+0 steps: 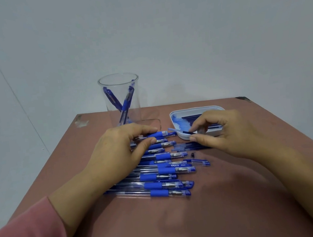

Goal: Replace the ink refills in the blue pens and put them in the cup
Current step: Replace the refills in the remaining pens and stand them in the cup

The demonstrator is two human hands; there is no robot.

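Pinching a dark refill [185, 133] between thumb and fingertips, the right hand [223, 130] sits at the near rim of the white tray [197, 109], where more refills [190, 117] lie. The left hand [120, 147] grips a blue pen [160, 134] at the far end of a row of pens [159, 185] on the brown table [238, 196]. Behind stands the clear cup [137, 105], with a few pens leaning inside. A loose cap [199, 161] lies beside the row.
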